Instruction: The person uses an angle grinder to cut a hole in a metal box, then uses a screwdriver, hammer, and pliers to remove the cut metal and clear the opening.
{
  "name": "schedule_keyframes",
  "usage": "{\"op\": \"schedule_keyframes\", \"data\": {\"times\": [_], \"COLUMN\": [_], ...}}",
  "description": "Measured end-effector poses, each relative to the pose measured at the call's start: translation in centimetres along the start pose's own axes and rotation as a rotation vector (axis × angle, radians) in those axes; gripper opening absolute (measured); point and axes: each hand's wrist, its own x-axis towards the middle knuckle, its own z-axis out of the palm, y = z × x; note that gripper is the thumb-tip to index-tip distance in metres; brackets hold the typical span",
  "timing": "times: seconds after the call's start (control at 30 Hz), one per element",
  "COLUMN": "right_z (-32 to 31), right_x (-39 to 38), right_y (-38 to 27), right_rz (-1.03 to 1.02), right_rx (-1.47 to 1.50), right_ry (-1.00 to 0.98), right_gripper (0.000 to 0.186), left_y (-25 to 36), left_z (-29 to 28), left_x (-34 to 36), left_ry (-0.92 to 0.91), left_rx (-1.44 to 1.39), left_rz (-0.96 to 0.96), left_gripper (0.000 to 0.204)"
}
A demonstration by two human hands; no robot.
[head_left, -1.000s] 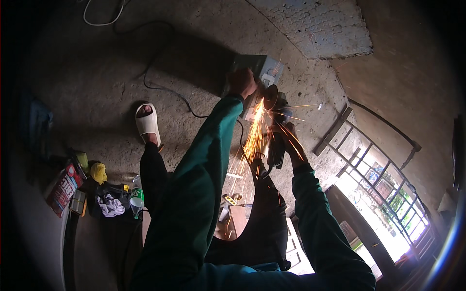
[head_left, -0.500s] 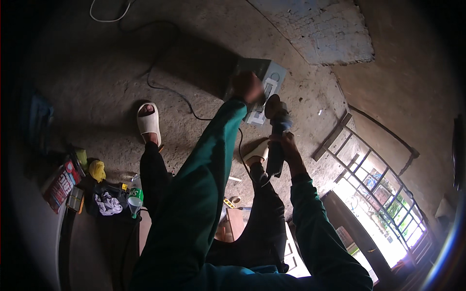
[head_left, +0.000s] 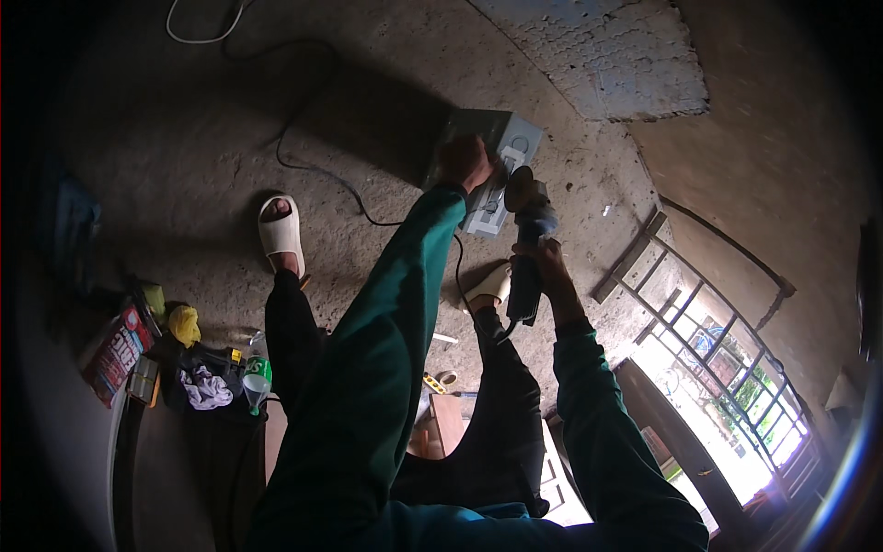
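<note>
A grey metal box [head_left: 510,156], with a lighter strip and slots along its right side, rests on the concrete floor. My left hand [head_left: 465,164] is closed on the box; its fingertips are partly hidden. My right hand [head_left: 550,269] grips the dark body of an angle grinder [head_left: 526,276]. The grinder's disc [head_left: 521,189] is beside the box's right side, just right of my left hand; whether they touch I cannot tell. The grinder's black cord runs down from its rear and across the floor.
My sandalled feet [head_left: 280,235] stand either side. A plastic bottle [head_left: 256,373], yellow bag [head_left: 184,325] and cloth [head_left: 204,386] lie lower left. A metal grille [head_left: 708,336] stands at the bright opening on the right. A cracked slab [head_left: 598,55] is at the top; a white cable [head_left: 202,37] lies upper left.
The spray of orange sparks seen one second ago is gone. My right hand and the grinder have shifted slightly; since half a second ago the disc has risen a little toward the box.
</note>
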Motion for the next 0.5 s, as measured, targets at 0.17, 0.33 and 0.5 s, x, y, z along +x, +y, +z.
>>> {"op": "schedule_keyframes", "data": {"times": [0.17, 0.33, 0.5], "right_z": [-0.6, -1.5, -1.6], "right_x": [0.6, 1.9, 1.9], "right_y": [0.3, 2.3, 2.8], "right_rz": [0.002, -0.215, -0.693], "right_rx": [-0.017, -0.041, -0.323], "right_ry": [-0.017, -0.054, -0.041], "right_gripper": [0.026, 0.023, 0.015], "left_y": [-0.1, 0.2, 0.4], "left_z": [0.0, -0.6, -0.6], "left_x": [0.0, -0.2, -0.4], "left_ry": [0.002, -0.034, 0.084], "left_rx": [-0.012, 0.013, 0.041], "left_rz": [-0.007, 0.019, 0.046], "left_gripper": [0.024, 0.035, 0.040]}}
